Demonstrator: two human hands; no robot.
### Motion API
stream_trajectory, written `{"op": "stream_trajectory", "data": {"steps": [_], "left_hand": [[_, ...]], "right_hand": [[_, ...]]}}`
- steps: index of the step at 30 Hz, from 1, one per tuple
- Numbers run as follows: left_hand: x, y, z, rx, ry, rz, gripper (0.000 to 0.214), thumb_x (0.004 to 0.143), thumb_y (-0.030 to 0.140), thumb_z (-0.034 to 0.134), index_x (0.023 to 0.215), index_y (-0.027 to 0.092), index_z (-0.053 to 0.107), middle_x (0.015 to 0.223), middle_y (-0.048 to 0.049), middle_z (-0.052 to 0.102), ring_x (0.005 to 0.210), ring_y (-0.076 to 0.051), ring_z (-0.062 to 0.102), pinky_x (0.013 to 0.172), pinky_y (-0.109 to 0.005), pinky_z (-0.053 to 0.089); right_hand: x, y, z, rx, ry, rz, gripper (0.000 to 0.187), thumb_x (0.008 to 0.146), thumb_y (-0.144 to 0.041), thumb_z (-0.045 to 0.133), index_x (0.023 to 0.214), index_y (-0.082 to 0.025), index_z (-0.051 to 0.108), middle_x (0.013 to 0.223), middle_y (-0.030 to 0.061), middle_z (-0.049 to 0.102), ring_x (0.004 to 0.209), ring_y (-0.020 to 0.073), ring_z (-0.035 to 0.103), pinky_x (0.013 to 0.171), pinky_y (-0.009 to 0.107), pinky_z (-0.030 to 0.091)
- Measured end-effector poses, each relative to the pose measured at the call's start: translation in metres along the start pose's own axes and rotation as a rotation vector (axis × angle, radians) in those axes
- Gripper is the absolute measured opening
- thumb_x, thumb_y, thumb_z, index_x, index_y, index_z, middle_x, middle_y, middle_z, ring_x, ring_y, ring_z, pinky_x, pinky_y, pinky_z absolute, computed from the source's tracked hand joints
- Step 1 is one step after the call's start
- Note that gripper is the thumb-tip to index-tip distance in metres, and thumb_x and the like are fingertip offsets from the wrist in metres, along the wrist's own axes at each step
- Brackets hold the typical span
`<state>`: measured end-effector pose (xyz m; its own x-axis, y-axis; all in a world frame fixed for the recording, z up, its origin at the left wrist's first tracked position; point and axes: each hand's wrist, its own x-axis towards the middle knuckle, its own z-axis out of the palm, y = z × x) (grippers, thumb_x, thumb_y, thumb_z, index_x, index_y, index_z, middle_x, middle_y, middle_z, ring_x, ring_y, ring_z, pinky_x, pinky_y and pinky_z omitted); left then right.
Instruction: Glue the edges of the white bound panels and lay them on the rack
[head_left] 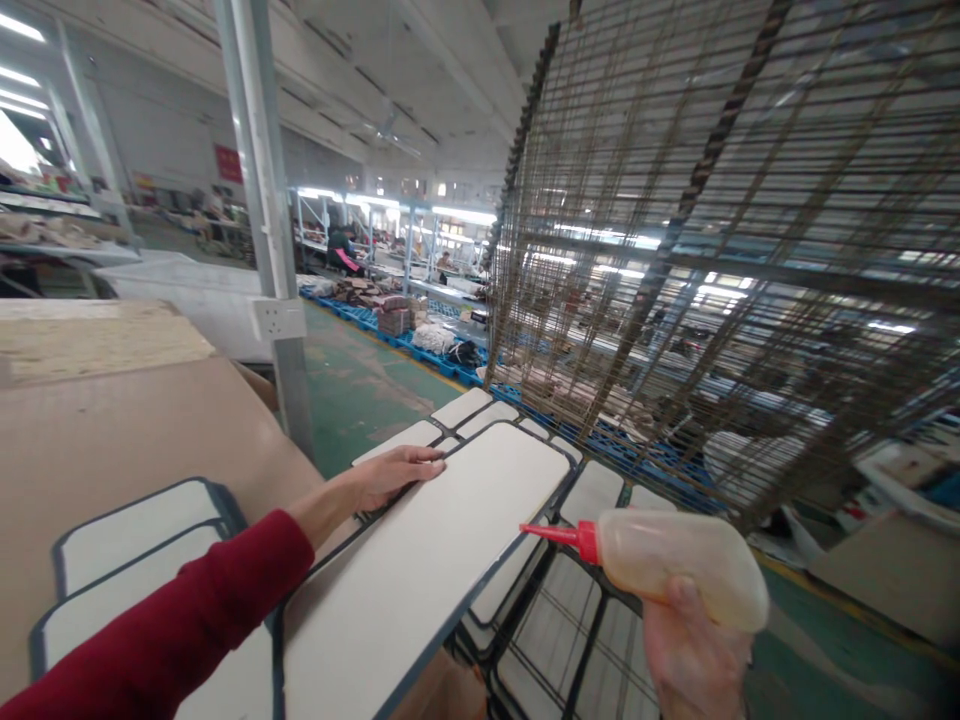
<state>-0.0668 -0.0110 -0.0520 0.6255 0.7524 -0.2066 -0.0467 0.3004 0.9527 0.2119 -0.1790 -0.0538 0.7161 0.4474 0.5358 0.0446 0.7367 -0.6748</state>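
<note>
My left hand, in a dark red sleeve, grips the far left edge of a long white panel with rounded corners and a dark blue rim. The panel lies tilted in front of me, its near end running out of view. In my right hand is a translucent squeeze bottle with yellowish liquid inside. The bottle is held on its side, and its red nozzle points left, with the tip at the panel's right edge. My right fingers are partly hidden behind the bottle.
Similar dark-rimmed white panels lie beyond and below on a rack. More panels rest at the left on a brown board. A wire mesh rack leans up at the right. A metal post with a socket stands behind the board.
</note>
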Motion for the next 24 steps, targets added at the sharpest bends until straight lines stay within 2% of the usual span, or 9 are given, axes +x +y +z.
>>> {"op": "stream_trajectory", "data": {"steps": [6,13,18,24], "left_hand": [[0.001,0.002,0.001,0.013,0.054,-0.012,0.062,0.056,0.044,0.085,0.107,0.014,0.067,0.086,-0.0078,0.075,0.073,-0.020,0.069,0.067,-0.029,0.054],[-0.003,0.008,0.005,0.027,0.027,-0.017,0.059,0.057,0.045,0.085,0.105,0.014,0.068,0.085,-0.0083,0.075,0.071,-0.020,0.069,0.064,-0.028,0.054],[-0.003,0.009,0.006,0.033,0.028,-0.020,0.056,0.057,0.045,0.085,0.102,0.015,0.070,0.083,-0.0070,0.075,0.071,-0.020,0.069,0.064,-0.027,0.053],[0.002,0.007,0.004,0.013,0.051,-0.022,0.058,0.055,0.044,0.086,0.102,0.014,0.070,0.082,-0.0066,0.075,0.071,-0.020,0.068,0.066,-0.028,0.054]], "right_hand": [[-0.003,0.001,-0.003,-0.038,-0.032,0.025,0.032,0.064,-0.031,0.080,0.092,-0.020,0.069,0.082,0.0045,0.072,0.071,0.0202,0.067,0.067,0.032,0.058],[-0.008,0.005,-0.009,-0.090,-0.061,0.075,0.028,0.072,-0.032,0.076,0.096,-0.020,0.067,0.078,0.0043,0.070,0.070,0.0210,0.067,0.071,0.036,0.055],[-0.010,0.003,-0.005,-0.042,-0.047,0.114,0.026,0.067,-0.031,0.078,0.090,-0.019,0.069,0.076,0.0046,0.070,0.071,0.0221,0.067,0.063,0.033,0.056],[-0.014,-0.002,0.001,-0.002,-0.036,0.136,0.029,0.065,-0.028,0.079,0.091,-0.020,0.068,0.079,0.0043,0.072,0.069,0.0211,0.068,0.058,0.029,0.057]]}}
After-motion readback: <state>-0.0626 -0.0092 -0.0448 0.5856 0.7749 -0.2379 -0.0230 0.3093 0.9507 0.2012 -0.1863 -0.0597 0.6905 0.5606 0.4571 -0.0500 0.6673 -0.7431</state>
